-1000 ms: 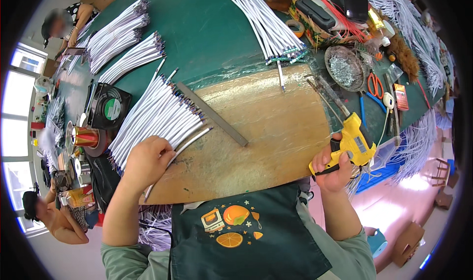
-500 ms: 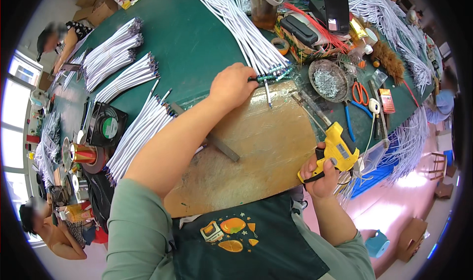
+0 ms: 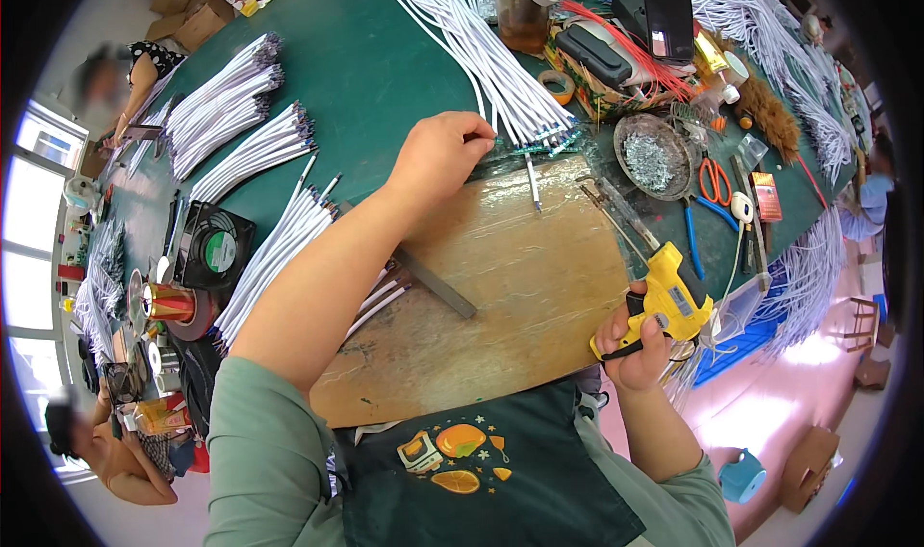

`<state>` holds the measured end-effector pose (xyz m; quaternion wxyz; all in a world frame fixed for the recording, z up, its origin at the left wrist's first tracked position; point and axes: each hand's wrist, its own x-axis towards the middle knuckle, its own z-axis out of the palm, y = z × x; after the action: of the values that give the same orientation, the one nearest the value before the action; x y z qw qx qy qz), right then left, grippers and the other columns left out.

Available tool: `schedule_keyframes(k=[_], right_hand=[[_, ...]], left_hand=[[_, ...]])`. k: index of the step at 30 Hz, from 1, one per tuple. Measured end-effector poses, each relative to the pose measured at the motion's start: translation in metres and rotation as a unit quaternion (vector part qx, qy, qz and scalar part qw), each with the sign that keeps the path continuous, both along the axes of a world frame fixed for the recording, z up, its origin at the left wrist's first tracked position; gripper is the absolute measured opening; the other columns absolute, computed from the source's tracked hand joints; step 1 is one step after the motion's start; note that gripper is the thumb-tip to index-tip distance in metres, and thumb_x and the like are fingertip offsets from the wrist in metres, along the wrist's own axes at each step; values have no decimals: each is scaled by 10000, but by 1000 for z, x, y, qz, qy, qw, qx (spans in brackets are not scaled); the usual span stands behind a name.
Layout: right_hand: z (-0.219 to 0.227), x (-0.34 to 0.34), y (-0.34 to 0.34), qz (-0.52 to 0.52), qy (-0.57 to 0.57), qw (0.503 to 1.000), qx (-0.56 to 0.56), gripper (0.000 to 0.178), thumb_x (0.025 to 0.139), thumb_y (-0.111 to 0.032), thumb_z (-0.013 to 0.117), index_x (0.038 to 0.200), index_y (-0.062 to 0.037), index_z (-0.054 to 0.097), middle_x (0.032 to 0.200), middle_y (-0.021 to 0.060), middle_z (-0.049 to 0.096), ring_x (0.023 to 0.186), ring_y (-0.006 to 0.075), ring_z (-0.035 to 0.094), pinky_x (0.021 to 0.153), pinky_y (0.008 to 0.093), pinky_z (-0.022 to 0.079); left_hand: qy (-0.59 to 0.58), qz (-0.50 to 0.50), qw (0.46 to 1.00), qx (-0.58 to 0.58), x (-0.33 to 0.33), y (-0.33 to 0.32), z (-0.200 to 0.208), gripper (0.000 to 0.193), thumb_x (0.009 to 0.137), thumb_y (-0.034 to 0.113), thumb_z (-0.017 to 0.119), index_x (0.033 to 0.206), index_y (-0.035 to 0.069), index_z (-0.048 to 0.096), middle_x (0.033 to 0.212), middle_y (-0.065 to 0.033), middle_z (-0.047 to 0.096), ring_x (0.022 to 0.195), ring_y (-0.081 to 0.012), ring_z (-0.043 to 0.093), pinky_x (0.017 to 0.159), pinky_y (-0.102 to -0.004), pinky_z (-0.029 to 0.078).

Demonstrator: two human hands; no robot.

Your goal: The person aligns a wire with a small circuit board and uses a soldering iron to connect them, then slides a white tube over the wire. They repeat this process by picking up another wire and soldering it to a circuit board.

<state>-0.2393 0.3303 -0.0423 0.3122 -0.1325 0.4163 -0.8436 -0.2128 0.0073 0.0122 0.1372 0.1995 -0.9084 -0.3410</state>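
Observation:
My right hand point(image 3: 637, 350) is wrapped round the grip of a yellow soldering gun point(image 3: 677, 295). Its long metal tip points up and left over the right side of a brown board point(image 3: 500, 258). My left hand point(image 3: 438, 157) reaches across the board's far edge, thumb and forefinger pinched together. Whatever is between those fingertips is too small to make out. Just right of them lie the dark, green-tinged ends of a bundle of white cables point(image 3: 462, 47). One cable end point(image 3: 534, 183) juts from the bundle over the board.
A grey metal bar point(image 3: 435, 282) and more white cables point(image 3: 279, 249) lie left, partly under my left forearm. At right are a dish of metal bits point(image 3: 650, 157), orange-handled scissors point(image 3: 714, 181) and blue-handled pliers point(image 3: 693, 239). A jug point(image 3: 523, 13) stands behind. Other people sit at left.
My left hand has shifted slightly left, its fingertips drawing back from the cable ends. The soldering gun stays in my right hand, and the whole view has shifted a little.

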Motion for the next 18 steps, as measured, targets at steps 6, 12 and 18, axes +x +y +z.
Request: schedule_keyframes(k=[6,12,18], right_hand=[[0,2,-1,2,-5,1000,1,493,859,-304,584,1235,-25,430,703,63,524,534,162,492,516,302,415],[2,2,-1,1,-4,1000,0,490,860,-302,582,1233,-24,430,706,68,522,534,160,488,514,308,415],[-1,1,1,-8,-2,1000,-2,492,865,-317,575,1230,-20,433,701,65,513,527,157,477,500,303,412]], left_hand=[[-73,-174,943,-273,3,-17,-25,98,799,101,565,859,54,627,889,-111,618,877,-305,587,758,-394,476],[-80,-170,952,-242,11,-18,-2,79,806,96,565,851,45,606,905,-110,619,886,-307,589,765,-385,477],[113,59,987,-98,94,5,35,100,805,43,600,895,58,641,873,-117,637,783,-290,612,707,-337,496]])
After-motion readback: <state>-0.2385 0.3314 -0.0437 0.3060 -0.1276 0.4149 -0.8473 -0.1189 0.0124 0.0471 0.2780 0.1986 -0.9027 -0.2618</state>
